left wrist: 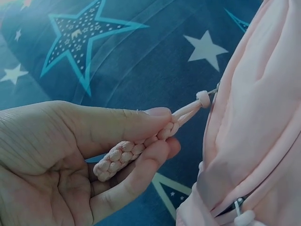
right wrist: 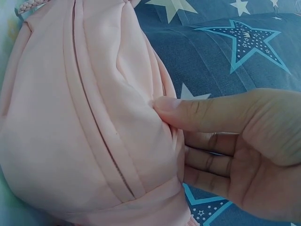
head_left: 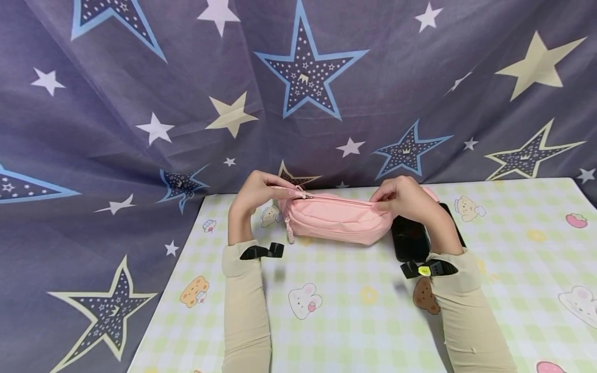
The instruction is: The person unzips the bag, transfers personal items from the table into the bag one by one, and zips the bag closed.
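A pink zippered pouch (head_left: 338,220) is held up near the table's back edge, its long side facing me. My left hand (head_left: 261,194) pinches a braided cord zipper pull (left wrist: 120,157) between thumb and fingers; in the left wrist view the cord runs taut to the slider at the pouch's top zipper. A second braided pull (head_left: 289,230) hangs at the pouch's left end. My right hand (head_left: 406,197) pinches the top edge of the pouch near its right end, thumb on the front and fingers behind, as the right wrist view shows. A front pocket zipper (right wrist: 101,122) runs along the pouch's side.
A black phone-like slab (head_left: 410,241) lies on the table under my right wrist, beside the pouch. Part of something pink (head_left: 431,194) shows behind my right hand. The checked tablecloth (head_left: 345,331) ends at a dark star-patterned curtain (head_left: 289,150) at the back and left.
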A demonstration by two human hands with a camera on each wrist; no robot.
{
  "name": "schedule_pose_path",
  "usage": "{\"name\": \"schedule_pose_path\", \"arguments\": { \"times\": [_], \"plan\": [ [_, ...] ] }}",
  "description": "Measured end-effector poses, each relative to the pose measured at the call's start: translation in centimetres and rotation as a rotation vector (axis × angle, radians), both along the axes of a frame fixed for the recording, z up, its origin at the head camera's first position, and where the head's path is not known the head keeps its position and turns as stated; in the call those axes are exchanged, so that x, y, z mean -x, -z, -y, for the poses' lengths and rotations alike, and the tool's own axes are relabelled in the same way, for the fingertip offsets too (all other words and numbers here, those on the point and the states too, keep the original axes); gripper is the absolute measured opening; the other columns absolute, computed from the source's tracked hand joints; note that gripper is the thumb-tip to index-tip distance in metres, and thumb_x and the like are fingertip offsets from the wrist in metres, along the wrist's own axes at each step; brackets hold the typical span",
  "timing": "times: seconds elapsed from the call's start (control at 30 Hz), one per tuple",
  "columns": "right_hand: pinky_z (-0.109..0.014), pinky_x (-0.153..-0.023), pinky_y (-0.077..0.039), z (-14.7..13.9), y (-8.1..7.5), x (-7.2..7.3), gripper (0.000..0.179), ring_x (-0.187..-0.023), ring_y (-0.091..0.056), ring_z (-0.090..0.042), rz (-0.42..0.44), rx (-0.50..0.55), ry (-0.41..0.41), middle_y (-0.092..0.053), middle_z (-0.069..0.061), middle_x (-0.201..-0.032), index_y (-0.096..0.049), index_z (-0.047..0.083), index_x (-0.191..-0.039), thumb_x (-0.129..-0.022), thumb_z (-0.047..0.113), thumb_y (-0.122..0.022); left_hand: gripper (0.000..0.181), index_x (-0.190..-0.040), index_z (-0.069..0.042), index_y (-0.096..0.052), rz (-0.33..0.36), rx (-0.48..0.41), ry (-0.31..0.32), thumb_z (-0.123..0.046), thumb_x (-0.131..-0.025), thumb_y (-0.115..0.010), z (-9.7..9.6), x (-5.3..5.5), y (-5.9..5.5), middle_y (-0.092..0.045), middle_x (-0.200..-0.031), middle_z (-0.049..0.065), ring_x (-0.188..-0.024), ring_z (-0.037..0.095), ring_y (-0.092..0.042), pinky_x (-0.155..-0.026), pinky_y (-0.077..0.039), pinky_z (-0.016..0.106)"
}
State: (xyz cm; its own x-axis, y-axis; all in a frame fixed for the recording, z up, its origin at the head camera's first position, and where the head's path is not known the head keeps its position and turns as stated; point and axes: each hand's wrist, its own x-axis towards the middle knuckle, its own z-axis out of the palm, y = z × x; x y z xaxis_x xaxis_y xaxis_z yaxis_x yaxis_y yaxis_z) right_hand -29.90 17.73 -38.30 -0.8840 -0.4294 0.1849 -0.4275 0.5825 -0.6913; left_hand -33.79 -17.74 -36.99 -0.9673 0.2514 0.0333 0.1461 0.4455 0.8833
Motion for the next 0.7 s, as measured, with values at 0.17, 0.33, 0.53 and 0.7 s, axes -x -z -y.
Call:
{"name": "schedule_pose_path", "arguments": {
  "times": [0.17, 0.33, 0.53, 0.7],
  "plan": [
    [-0.021, -0.061, -0.047, 0.0, -0.1, -0.1, 0.006, -0.070, -0.058, -0.014, 0.000, 0.003, -0.003, -0.074, -0.007, -0.081, -0.081, 0.005, -0.087, -0.083, 0.001, -0.082, 0.020, -0.094, -0.004, -0.082, 0.018, 0.016, -0.042, -0.015, -0.078, -0.088, 0.7, -0.1, 0.0, -0.078, -0.083, -0.001, -0.081, 0.014, -0.066, -0.068, -0.056, 0.030],
    [-0.021, -0.061, -0.047, 0.0, 0.0, -0.1, 0.005, -0.069, -0.058, -0.013, -0.012, 0.002, -0.004, -0.073, -0.007, -0.080, -0.081, 0.005, -0.085, -0.083, 0.001, -0.082, 0.019, -0.098, -0.002, -0.081, 0.042, 0.024, -0.058, -0.012, -0.082, -0.083, 1.1, -0.1, 0.1, -0.078, -0.087, 0.001, -0.081, 0.014, -0.067, -0.076, -0.057, 0.035],
    [-0.022, -0.061, -0.048, 0.0, 0.2, 0.1, 0.006, -0.069, -0.058, -0.013, -0.003, -0.015, 0.004, -0.073, -0.006, -0.080, -0.081, 0.005, -0.086, -0.083, 0.000, -0.081, 0.021, -0.100, 0.002, -0.080, 0.053, 0.010, -0.055, -0.013, -0.085, -0.081, 1.5, 0.0, 0.1, -0.079, -0.082, 0.002, -0.077, 0.015, -0.074, -0.076, -0.062, 0.031],
    [-0.022, -0.061, -0.047, -0.1, 0.2, 0.1, 0.007, -0.069, -0.058, -0.013, -0.007, -0.018, -0.001, -0.073, -0.005, -0.080, -0.081, 0.006, -0.086, -0.082, 0.001, -0.082, 0.020, -0.099, 0.001, -0.080, 0.071, 0.004, -0.066, -0.010, -0.082, -0.082, 1.8, 0.0, -0.1, -0.078, -0.080, -0.002, -0.078, 0.016, -0.074, -0.074, -0.062, 0.032]
  ]
}}
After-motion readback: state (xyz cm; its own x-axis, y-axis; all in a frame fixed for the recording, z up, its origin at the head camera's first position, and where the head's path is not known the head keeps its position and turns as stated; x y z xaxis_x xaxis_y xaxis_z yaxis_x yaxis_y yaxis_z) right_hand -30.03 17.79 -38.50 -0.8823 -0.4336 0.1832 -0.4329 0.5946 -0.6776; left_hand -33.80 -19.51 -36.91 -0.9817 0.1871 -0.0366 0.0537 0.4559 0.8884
